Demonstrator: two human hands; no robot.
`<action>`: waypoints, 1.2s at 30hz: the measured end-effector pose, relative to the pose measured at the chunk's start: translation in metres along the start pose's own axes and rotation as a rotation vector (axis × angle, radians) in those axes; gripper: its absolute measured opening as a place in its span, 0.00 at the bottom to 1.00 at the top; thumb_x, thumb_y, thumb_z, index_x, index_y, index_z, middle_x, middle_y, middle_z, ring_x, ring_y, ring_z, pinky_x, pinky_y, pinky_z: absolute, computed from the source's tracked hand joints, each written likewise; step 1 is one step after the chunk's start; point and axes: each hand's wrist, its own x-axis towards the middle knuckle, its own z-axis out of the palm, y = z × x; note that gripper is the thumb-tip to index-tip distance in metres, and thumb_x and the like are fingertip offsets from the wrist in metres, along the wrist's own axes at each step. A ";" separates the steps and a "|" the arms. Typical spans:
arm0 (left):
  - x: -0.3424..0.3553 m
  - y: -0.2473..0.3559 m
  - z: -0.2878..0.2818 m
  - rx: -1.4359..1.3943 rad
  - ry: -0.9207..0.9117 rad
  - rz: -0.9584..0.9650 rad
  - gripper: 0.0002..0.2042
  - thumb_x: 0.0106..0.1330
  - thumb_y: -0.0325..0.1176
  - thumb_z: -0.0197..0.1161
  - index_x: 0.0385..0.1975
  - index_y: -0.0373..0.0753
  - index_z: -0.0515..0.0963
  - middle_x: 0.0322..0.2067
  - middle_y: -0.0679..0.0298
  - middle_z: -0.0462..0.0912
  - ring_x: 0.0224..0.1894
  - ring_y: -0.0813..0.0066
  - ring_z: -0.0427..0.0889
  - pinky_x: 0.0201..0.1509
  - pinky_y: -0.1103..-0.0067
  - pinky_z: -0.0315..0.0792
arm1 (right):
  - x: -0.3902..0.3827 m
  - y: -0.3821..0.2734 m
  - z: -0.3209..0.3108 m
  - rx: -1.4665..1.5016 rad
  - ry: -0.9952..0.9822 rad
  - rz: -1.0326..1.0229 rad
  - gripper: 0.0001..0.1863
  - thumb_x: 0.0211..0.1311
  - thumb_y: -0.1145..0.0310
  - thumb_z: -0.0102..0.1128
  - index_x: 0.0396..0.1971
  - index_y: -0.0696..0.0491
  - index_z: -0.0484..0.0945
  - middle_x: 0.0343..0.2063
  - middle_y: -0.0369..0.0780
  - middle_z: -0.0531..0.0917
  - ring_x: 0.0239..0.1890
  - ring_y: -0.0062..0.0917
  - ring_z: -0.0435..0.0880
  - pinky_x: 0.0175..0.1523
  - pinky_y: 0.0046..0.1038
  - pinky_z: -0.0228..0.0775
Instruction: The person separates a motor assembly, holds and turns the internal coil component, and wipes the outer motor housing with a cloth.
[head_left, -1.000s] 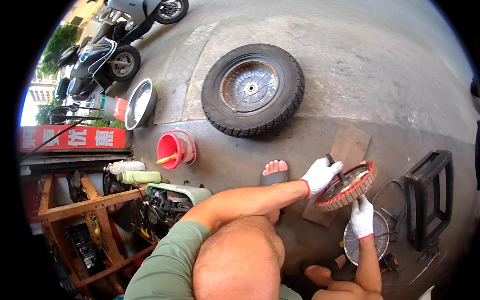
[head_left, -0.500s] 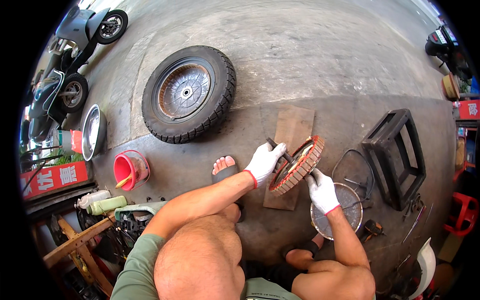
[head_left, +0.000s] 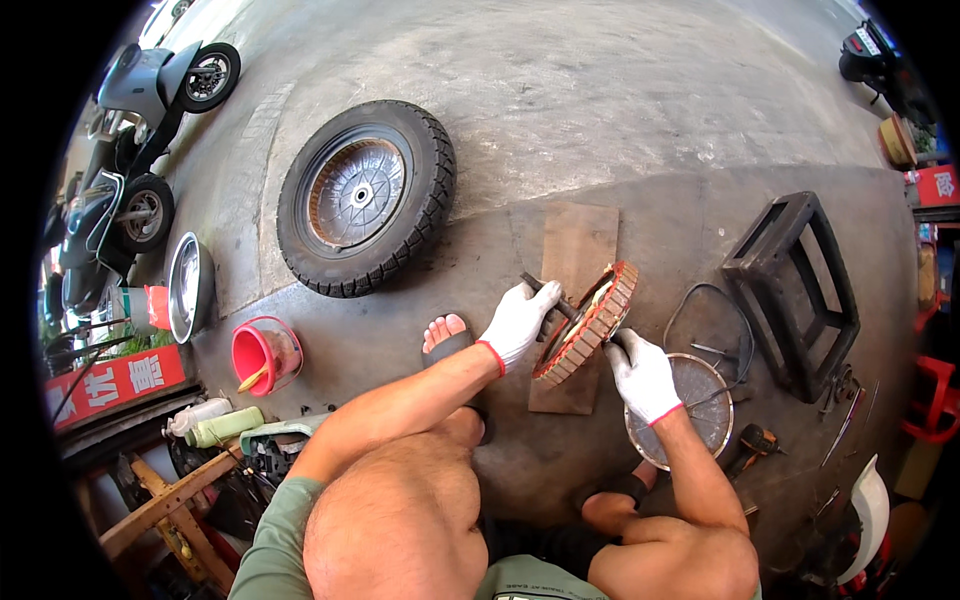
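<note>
A hub motor stator [head_left: 600,330], a ring of metal teeth with red edging, is held tilted in the air between my two hands. My left hand [head_left: 515,325], in a white glove with red cuff, wraps round the dark axle on its left side. On the other side, my gloved right hand [head_left: 643,378] pinches at the stator's centre; its fingertips are partly hidden. Below the stator lies a flat brown board [head_left: 580,240]. A round metal cover [head_left: 708,435] rests on the floor beneath my right hand.
A tyred wheel [head_left: 425,225] with an open hub lies ahead on the left. To the right stand a black frame [head_left: 790,300] and a drill [head_left: 757,442]. A red bucket [head_left: 256,350] and metal basin [head_left: 186,285] are at left, with scooters [head_left: 140,80] beyond.
My hands and the stator have shifted slightly left, and the stator shows more edge-on. Both hands keep their hold. The whole view has turned a little.
</note>
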 end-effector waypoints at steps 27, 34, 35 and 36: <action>-0.006 0.004 -0.002 0.007 0.000 0.003 0.15 0.72 0.42 0.60 0.32 0.35 0.78 0.24 0.68 0.77 0.26 0.82 0.70 0.30 0.78 0.68 | -0.014 0.007 0.003 -0.002 -0.030 0.008 0.11 0.60 0.70 0.63 0.41 0.57 0.78 0.31 0.53 0.84 0.37 0.49 0.84 0.42 0.41 0.75; -0.005 0.010 0.005 0.092 0.021 0.025 0.15 0.71 0.43 0.61 0.33 0.36 0.79 0.24 0.70 0.76 0.24 0.83 0.70 0.28 0.79 0.67 | -0.017 0.018 0.000 -0.035 -0.017 -0.004 0.12 0.59 0.69 0.63 0.42 0.56 0.78 0.33 0.51 0.84 0.39 0.48 0.84 0.45 0.43 0.75; -0.005 0.010 0.003 0.084 -0.006 0.011 0.15 0.71 0.43 0.61 0.33 0.36 0.79 0.24 0.70 0.76 0.24 0.83 0.70 0.27 0.79 0.67 | -0.017 0.017 -0.002 -0.035 -0.037 0.018 0.14 0.58 0.68 0.63 0.43 0.55 0.78 0.34 0.51 0.84 0.40 0.48 0.83 0.46 0.42 0.75; -0.001 0.007 0.000 0.109 -0.023 0.006 0.15 0.72 0.43 0.60 0.33 0.36 0.79 0.24 0.70 0.77 0.24 0.84 0.70 0.27 0.79 0.67 | -0.016 0.012 -0.008 -0.065 -0.062 0.021 0.14 0.58 0.68 0.63 0.44 0.56 0.78 0.36 0.51 0.84 0.42 0.48 0.83 0.48 0.42 0.75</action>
